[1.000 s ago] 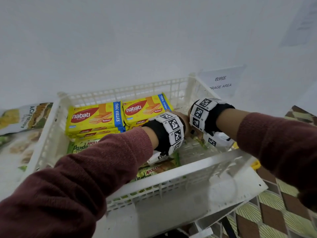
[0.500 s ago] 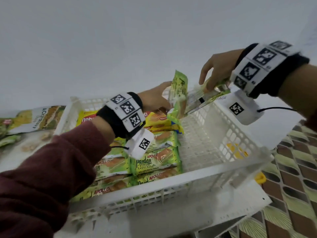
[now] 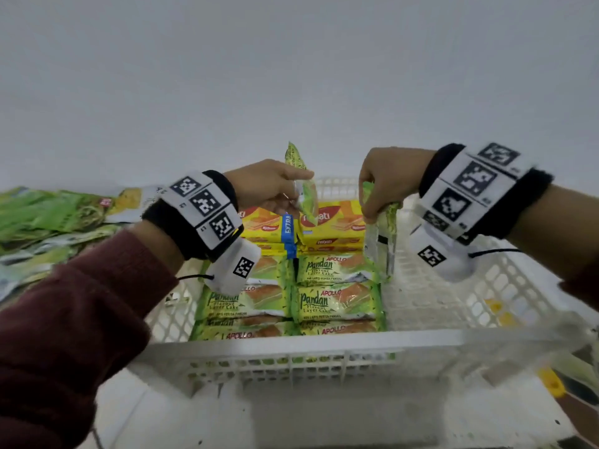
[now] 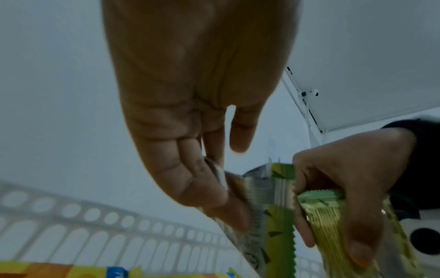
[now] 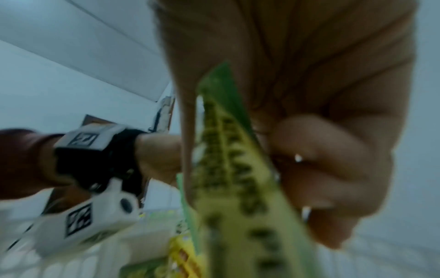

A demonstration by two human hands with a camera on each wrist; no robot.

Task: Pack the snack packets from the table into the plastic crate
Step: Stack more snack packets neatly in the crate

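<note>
A white plastic crate [image 3: 324, 346] stands in front of me. Yellow Nabati wafer packs [image 3: 269, 225] lie at its back and several green Pandan cake packets [image 3: 337, 303] in rows at its left and middle. My left hand [image 3: 275, 186] pinches one green packet [image 3: 303, 186] upright over the wafer packs; thumb and fingers press it [image 4: 238, 186] in the left wrist view. My right hand [image 3: 385, 183] grips another green packet [image 3: 381, 241] that hangs end-down over the crate's bare right part; its fingers curl round the packet [image 5: 228, 169] in the right wrist view.
Large green snack bags [image 3: 55, 218] lie on the white table left of the crate. The crate's right side [image 3: 431, 296] shows its bare mesh floor. A patterned floor and a yellow object [image 3: 551, 384] show at the lower right. A grey wall rises behind.
Both hands lifted out of the crate holding green packets, then separated. The right hand has come down, so its packet now hangs over the crate's right part; the left holds one apart.
</note>
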